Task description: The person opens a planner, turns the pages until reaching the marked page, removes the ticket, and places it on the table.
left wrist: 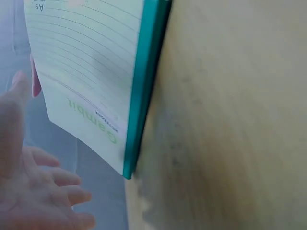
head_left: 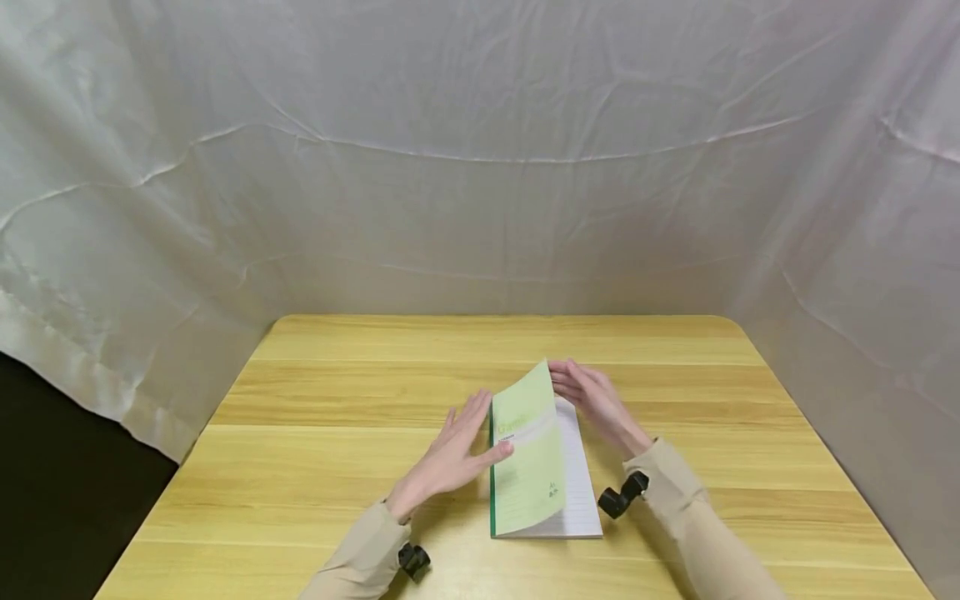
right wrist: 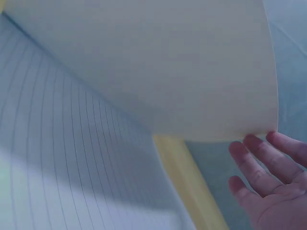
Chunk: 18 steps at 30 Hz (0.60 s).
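Left hand [head_left: 450, 458] is positioned at the spine side of a notebook [head_left: 517, 496], fingers extended and thumb reaching over the cover's face; contact could not be confirmed. Right hand [head_left: 597, 406] is at the cover's upper right corner, fingertips [right wrist: 253, 141] against the cover's edge in the right wrist view, with no closed grip observed. The two are apart, one either side of the notebook.

From where I stand, the notebook lies on the wood-grain counter [head_left: 315, 467], lower centre of the frame. Its pale green cover [head_left: 528, 467] is raised and bowed along the free side, exposing the ruled page [head_left: 581, 492] at right; the green spine [head_left: 492, 500] runs along the left.

Assessment: the step in hand appears to be turning the cover, which stands partway; its direction cannot be determined. In my judgement, the next move calls for the right fingertips to guide the free corner without creasing it, and for the left hand to steady the spine side should the notebook shift.
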### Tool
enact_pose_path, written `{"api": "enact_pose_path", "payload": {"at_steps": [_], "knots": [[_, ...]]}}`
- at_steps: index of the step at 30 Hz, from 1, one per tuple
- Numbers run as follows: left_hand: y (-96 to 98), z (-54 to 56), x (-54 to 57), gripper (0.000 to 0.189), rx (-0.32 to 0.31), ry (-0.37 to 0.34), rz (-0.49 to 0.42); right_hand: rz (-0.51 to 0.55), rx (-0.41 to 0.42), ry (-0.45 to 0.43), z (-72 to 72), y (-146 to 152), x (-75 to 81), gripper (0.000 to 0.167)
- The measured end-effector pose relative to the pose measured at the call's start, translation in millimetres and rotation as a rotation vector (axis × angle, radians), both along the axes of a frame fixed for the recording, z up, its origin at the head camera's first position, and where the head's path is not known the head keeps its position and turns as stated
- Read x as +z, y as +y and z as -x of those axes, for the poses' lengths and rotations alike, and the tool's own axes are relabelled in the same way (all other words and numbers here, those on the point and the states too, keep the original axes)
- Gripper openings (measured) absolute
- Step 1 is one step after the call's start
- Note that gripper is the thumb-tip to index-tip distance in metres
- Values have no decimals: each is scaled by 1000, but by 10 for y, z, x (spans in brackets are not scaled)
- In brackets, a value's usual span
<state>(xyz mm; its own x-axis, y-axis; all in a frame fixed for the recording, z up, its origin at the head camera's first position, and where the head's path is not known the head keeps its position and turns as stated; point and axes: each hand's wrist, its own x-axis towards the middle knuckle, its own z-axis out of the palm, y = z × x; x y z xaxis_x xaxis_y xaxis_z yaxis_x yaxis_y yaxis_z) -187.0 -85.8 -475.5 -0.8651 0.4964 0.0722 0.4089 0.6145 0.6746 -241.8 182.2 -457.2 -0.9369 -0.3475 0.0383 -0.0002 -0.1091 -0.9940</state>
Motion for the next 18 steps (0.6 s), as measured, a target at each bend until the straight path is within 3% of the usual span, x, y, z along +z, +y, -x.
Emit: {"api": "enact_pose_path", "payload": {"at_steps": [8,18], "knots": [[29,17,159,88,62,-6,-81,-36,73,61,-142,-205,106,66],[61,-21,305,90,119,-138,-209,-135,102,141,-275,-395,147,60]]}}
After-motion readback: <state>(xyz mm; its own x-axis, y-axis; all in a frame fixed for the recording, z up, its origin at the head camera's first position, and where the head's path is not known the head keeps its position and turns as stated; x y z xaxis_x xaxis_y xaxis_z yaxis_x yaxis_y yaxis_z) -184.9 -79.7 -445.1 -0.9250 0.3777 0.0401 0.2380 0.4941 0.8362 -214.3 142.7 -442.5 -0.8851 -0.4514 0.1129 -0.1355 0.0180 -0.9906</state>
